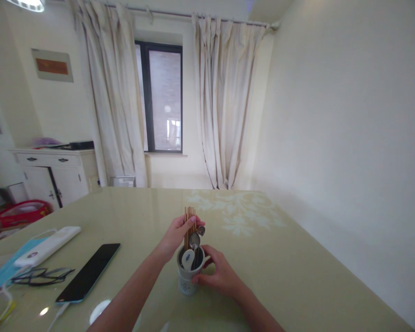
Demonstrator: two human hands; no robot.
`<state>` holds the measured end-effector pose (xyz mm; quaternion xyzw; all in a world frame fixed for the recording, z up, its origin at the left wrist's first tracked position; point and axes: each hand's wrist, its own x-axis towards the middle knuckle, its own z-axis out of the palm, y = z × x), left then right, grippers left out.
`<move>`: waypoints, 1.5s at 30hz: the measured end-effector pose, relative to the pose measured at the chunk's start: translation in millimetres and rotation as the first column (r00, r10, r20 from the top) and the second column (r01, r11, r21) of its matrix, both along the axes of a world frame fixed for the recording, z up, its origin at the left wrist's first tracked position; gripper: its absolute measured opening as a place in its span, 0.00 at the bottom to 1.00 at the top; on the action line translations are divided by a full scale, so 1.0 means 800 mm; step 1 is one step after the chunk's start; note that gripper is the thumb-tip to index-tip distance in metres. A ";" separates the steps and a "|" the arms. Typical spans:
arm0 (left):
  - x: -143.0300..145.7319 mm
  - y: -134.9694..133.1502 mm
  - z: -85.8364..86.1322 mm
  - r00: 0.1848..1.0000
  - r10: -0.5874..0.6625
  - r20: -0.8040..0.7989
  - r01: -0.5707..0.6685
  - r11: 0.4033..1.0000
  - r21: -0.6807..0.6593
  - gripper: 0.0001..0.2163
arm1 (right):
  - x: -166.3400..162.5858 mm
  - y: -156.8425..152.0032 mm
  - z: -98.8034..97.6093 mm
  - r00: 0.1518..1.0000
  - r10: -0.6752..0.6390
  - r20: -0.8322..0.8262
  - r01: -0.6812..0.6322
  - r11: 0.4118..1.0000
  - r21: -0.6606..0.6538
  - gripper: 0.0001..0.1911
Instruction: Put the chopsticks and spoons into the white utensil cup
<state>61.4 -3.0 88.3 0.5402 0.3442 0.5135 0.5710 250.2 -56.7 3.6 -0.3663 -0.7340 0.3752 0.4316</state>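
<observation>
A pale ceramic mug (187, 282) stands upright on the table in front of me. It holds several wooden chopsticks (186, 240), a white ceramic spoon (187, 259) and metal spoons (194, 240). My left hand (180, 233) is closed around the upper part of the chopsticks, whose lower ends are hidden inside the mug. With thumb and fingers, my right hand (219, 272) grips the mug at its right side, near the handle.
Left on the table lie a black phone (90, 272) with a cable, folded glasses (41, 275), a white power strip (48, 246) and a blue mask (10, 272). A white round object (99, 311) sits near my left forearm. A wall (349, 138) runs along the right.
</observation>
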 end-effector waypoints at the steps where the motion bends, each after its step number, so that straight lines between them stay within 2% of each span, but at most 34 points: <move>1: 0.000 -0.001 0.001 1.000 0.007 -0.006 -0.007 1.000 0.003 0.28 | 0.000 0.000 0.001 1.000 0.003 0.002 -0.003 1.000 -0.002 0.36; 15: 0.001 -0.005 0.003 0.997 0.057 -0.048 -0.056 0.998 0.038 0.28 | 0.002 0.000 0.002 1.000 0.020 0.001 -0.020 1.000 -0.024 0.37; 20: -0.002 -0.001 -0.005 0.996 0.062 -0.056 -0.061 0.998 0.031 0.29 | 0.002 -0.002 0.003 1.000 0.012 -0.004 -0.012 0.999 -0.031 0.37; 26: -0.011 0.000 -0.020 0.990 0.036 -0.138 -0.029 0.998 0.047 0.25 | 0.002 -0.003 0.003 1.000 -0.008 0.008 0.008 0.999 -0.033 0.38; 31: -0.012 -0.005 -0.017 0.965 -0.008 -0.261 0.027 0.997 0.070 0.24 | 0.004 -0.001 0.000 1.000 0.006 -0.009 -0.006 1.000 -0.014 0.38; 35: -0.011 -0.011 -0.012 0.954 0.045 -0.298 -0.004 0.990 0.138 0.23 | 0.004 0.001 -0.003 1.000 0.001 -0.003 -0.001 1.000 -0.011 0.39; 40: -0.010 -0.020 0.003 0.978 0.081 -0.194 -0.055 0.989 0.135 0.27 | 0.005 0.003 -0.012 1.000 -0.011 -0.005 0.011 1.000 -0.017 0.40; 43: -0.015 -0.025 0.027 0.978 0.116 -0.171 -0.091 0.985 0.148 0.30 | 0.005 0.005 -0.017 1.000 -0.010 -0.011 0.009 1.000 -0.022 0.41; 45: -0.023 -0.031 0.053 0.975 0.142 -0.170 -0.111 0.977 0.181 0.31 | 0.006 0.006 -0.017 1.000 -0.005 -0.005 0.005 1.000 -0.025 0.42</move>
